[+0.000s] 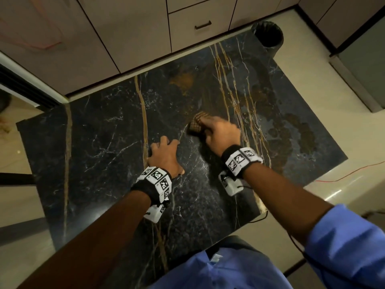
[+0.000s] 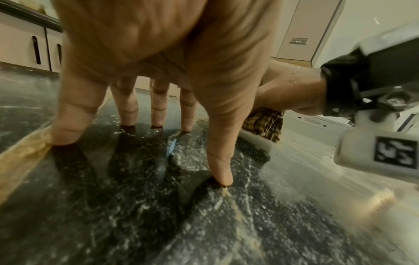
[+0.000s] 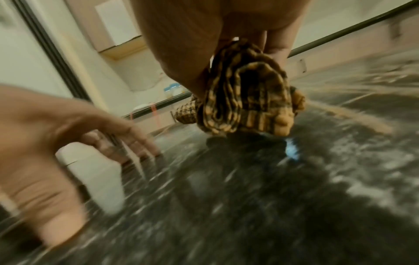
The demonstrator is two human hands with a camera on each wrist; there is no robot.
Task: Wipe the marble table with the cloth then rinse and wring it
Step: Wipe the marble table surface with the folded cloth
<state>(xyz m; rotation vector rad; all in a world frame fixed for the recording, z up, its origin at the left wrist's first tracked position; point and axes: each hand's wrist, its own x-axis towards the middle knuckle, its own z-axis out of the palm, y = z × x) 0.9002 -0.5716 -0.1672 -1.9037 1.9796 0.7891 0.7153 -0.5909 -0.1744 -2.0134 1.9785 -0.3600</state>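
The black marble table (image 1: 100, 147) with white and gold veins fills the head view. My right hand (image 1: 216, 132) grips a bunched brown-and-yellow checked cloth (image 1: 195, 124) and holds it down on the middle of the top; the wrist view shows the cloth (image 3: 247, 100) wadded under the palm. My left hand (image 1: 164, 155) stands beside it to the left, fingers spread and straight, fingertips (image 2: 223, 179) pressing on the marble (image 2: 136, 215). The cloth (image 2: 265, 123) shows past my thumb.
Brown stained patches (image 1: 298, 130) spread over the right part of the table. A black lined bin (image 1: 267, 35) stands at the far right corner. Beige cabinets (image 1: 135, 28) run along the far side. A red wire (image 1: 343, 176) lies on the floor at right.
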